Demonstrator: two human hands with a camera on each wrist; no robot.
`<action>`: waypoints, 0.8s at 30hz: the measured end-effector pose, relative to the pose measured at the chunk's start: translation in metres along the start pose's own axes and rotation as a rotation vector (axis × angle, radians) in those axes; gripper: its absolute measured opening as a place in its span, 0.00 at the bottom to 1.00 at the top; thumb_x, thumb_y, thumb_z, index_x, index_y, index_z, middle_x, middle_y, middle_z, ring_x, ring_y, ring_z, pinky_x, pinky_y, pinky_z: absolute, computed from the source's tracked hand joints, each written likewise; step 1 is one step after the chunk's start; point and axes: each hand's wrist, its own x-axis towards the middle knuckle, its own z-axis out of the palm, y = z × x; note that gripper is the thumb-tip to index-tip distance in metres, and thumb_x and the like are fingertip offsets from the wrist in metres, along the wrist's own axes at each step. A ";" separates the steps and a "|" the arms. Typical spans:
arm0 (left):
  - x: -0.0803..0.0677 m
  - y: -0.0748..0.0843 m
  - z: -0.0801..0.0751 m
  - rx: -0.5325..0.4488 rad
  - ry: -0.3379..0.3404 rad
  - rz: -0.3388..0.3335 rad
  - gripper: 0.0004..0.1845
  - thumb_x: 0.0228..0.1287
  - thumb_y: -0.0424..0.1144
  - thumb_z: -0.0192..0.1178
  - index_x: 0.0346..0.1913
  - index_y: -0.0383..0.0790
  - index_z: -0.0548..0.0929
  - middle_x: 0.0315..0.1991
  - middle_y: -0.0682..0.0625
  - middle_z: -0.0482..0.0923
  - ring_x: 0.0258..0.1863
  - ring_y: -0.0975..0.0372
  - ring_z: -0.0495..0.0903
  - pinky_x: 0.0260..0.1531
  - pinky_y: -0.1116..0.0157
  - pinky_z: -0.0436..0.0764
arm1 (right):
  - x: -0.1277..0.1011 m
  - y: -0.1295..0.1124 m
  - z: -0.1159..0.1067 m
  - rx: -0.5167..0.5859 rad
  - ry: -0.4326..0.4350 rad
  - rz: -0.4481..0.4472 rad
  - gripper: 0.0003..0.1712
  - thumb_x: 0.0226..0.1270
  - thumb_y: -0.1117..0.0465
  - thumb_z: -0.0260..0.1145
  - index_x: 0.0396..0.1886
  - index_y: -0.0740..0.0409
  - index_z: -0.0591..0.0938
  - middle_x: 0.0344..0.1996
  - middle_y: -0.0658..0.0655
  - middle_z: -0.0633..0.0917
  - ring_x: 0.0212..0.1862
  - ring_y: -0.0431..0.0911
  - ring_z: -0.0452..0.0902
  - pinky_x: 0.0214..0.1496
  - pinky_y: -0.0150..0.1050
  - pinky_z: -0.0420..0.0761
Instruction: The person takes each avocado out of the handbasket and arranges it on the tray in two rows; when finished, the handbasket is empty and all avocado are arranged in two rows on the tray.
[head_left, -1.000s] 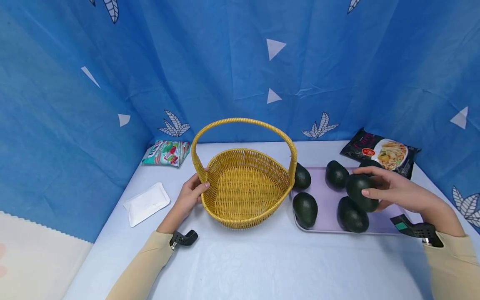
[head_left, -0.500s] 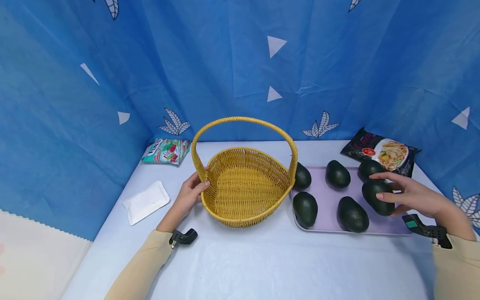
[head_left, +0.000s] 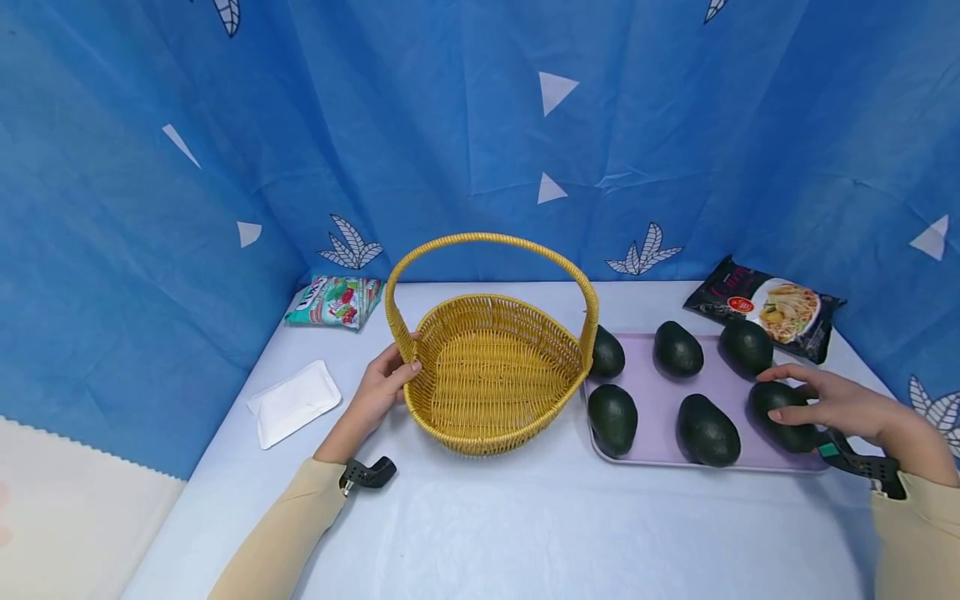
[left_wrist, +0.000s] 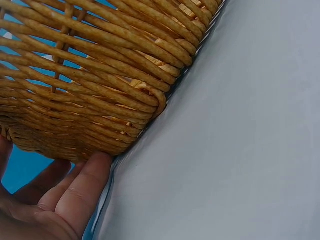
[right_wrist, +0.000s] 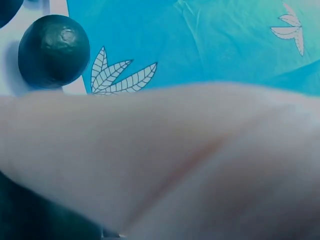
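Note:
A yellow woven basket (head_left: 487,371) with a tall handle stands empty at the table's middle. My left hand (head_left: 384,385) holds its left wall, thumb at the rim, fingers (left_wrist: 82,192) against the lower weave (left_wrist: 100,85). To the right a lavender tray (head_left: 660,392) carries several dark green avocados. My right hand (head_left: 821,404) is curled round the front right avocado (head_left: 780,407), which rests on the tray. The right wrist view is mostly filled by my own hand, with another avocado (right_wrist: 54,50) beyond it.
A black noodle packet (head_left: 765,307) lies behind the tray. A green snack packet (head_left: 335,302) and a white pouch (head_left: 294,403) lie left of the basket. Blue curtains close in the table on three sides.
My right hand carried an avocado from over the tray's middle to its front right corner and lowered it onto the tray. The left hand and basket stayed still.

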 end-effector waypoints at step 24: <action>0.001 -0.001 0.000 0.002 0.005 0.008 0.30 0.70 0.38 0.55 0.73 0.51 0.64 0.64 0.35 0.69 0.49 0.60 0.75 0.37 0.70 0.84 | -0.005 -0.001 -0.008 -0.010 0.025 0.086 0.35 0.69 0.52 0.61 0.64 0.74 0.63 0.59 0.88 0.62 0.51 0.74 0.72 0.37 0.56 0.84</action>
